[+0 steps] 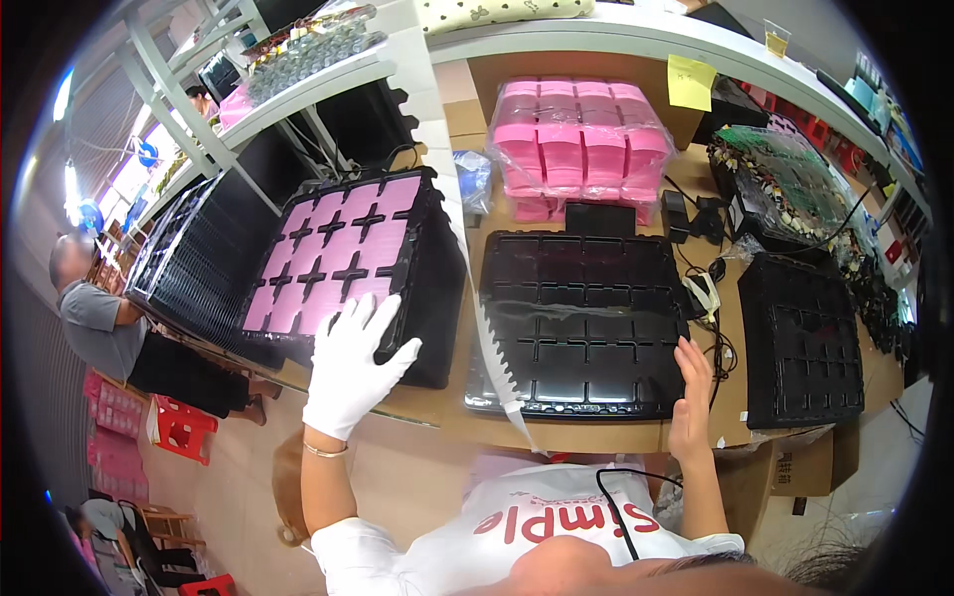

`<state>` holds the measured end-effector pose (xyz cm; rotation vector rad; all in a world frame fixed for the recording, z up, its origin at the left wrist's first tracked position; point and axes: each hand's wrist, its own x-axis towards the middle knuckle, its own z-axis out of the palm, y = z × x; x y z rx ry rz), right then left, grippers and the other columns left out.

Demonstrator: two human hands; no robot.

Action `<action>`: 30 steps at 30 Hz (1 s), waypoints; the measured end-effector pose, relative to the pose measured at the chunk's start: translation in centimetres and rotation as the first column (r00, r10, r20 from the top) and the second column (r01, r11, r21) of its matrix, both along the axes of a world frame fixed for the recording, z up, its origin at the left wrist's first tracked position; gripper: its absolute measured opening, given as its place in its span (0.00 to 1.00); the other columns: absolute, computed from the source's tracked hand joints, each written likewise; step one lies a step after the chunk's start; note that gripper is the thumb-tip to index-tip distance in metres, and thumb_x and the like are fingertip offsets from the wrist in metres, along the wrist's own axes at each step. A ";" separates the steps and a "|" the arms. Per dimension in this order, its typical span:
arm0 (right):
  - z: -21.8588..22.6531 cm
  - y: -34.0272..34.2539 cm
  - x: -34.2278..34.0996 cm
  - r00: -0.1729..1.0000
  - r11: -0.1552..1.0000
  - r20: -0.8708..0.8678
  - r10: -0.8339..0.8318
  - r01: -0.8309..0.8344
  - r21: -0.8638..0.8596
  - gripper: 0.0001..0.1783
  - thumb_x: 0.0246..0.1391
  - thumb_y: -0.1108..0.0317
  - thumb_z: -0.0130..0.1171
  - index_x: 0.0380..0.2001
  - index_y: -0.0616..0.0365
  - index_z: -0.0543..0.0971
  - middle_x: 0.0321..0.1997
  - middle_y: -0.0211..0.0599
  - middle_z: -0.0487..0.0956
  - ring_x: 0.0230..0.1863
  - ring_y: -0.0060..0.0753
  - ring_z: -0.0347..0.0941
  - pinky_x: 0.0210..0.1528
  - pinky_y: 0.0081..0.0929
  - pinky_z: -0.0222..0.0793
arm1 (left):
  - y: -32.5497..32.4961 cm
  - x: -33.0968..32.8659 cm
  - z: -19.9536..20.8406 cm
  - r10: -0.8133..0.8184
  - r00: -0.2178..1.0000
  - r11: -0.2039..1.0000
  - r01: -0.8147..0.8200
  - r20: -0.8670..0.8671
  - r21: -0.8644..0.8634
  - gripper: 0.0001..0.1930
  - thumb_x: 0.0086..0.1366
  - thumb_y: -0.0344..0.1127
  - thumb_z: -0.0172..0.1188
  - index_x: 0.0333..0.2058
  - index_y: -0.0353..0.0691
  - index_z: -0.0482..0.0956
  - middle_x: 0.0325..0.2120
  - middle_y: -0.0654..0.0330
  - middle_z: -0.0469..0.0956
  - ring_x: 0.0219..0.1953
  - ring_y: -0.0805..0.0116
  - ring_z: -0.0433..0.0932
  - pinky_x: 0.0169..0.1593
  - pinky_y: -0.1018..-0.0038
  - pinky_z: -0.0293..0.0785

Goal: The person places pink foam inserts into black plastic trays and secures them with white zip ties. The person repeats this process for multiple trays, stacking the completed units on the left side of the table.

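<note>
My left hand (356, 360), in a white glove, lies with fingers spread on the near right corner of a black plastic tray (397, 275). Pink sheets (328, 206) fill that tray's compartments, and it tops a tall black stack. My bare right hand (691, 405) is held upright, fingers stretched, at the right edge of a second black compartment tray (586, 348) in front of me. Whether the fingertips touch that edge, I cannot tell. No pink sheets show in this second tray.
Behind the middle tray stands a plastic-wrapped stack of pink pieces (581, 149). More black trays (803, 348) stand at the right, near cables and a wire-covered pile (785, 179). A white shelf (636, 38) spans the back. At the left, a person (99, 318) stands beside stacked trays (214, 268).
</note>
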<state>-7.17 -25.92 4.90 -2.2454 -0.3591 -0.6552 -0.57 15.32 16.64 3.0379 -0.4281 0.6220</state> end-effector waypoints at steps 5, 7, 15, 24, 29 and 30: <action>0.8 0.6 0.5 0.997 0.997 0.013 0.073 -0.074 0.009 0.36 0.69 0.45 0.29 0.61 0.66 0.66 0.66 0.53 0.64 0.69 0.58 0.55 0.69 0.49 0.47 | 1.1 0.0 -0.4 -0.007 0.999 1.000 0.007 0.034 0.000 0.26 0.61 0.47 0.61 0.58 0.50 0.75 0.54 0.48 0.75 0.59 0.47 0.71 0.65 0.55 0.56; 1.0 1.4 0.8 0.994 0.994 0.022 0.108 -0.108 0.023 0.36 0.69 0.44 0.29 0.60 0.65 0.68 0.66 0.53 0.65 0.69 0.58 0.56 0.69 0.49 0.48 | 1.5 1.0 -0.8 -0.059 0.998 0.997 0.060 0.010 -0.056 0.25 0.61 0.46 0.61 0.58 0.51 0.74 0.55 0.50 0.75 0.59 0.48 0.70 0.65 0.54 0.55; 0.9 3.7 1.7 0.980 0.970 -0.030 0.195 -0.188 0.156 0.15 0.60 0.69 0.54 0.48 0.64 0.77 0.52 0.49 0.76 0.56 0.49 0.70 0.57 0.38 0.66 | -2.6 -1.8 -2.5 -0.222 0.958 0.944 0.258 0.183 -0.205 0.18 0.51 0.29 0.68 0.44 0.40 0.82 0.39 0.55 0.80 0.41 0.56 0.77 0.51 0.63 0.71; -2.5 12.3 3.2 0.855 0.866 -0.355 0.377 -0.189 0.463 0.16 0.48 0.68 0.70 0.40 0.60 0.81 0.39 0.33 0.82 0.38 0.30 0.76 0.37 0.25 0.72 | -10.9 -1.8 -12.4 -0.339 0.888 0.160 -0.271 -0.311 -0.949 0.16 0.63 0.30 0.64 0.49 0.30 0.77 0.35 0.58 0.82 0.24 0.80 0.77 0.28 0.84 0.73; -3.8 13.7 3.0 0.961 0.862 -0.080 0.264 -0.198 0.467 0.11 0.45 0.75 0.68 0.35 0.61 0.81 0.33 0.36 0.82 0.30 0.36 0.76 0.33 0.24 0.72 | -11.5 -1.6 -12.4 -0.329 0.896 0.052 -0.299 -0.299 -0.953 0.13 0.65 0.30 0.62 0.46 0.29 0.77 0.36 0.55 0.83 0.27 0.77 0.79 0.29 0.83 0.75; -3.8 13.4 3.5 0.969 0.917 0.083 0.232 -0.247 0.315 0.11 0.44 0.76 0.68 0.34 0.61 0.81 0.33 0.36 0.81 0.31 0.37 0.76 0.34 0.26 0.72 | -11.4 -1.4 -12.7 -0.331 0.901 0.056 -0.279 -0.282 -0.959 0.12 0.65 0.30 0.62 0.45 0.29 0.77 0.36 0.55 0.83 0.27 0.76 0.80 0.29 0.83 0.76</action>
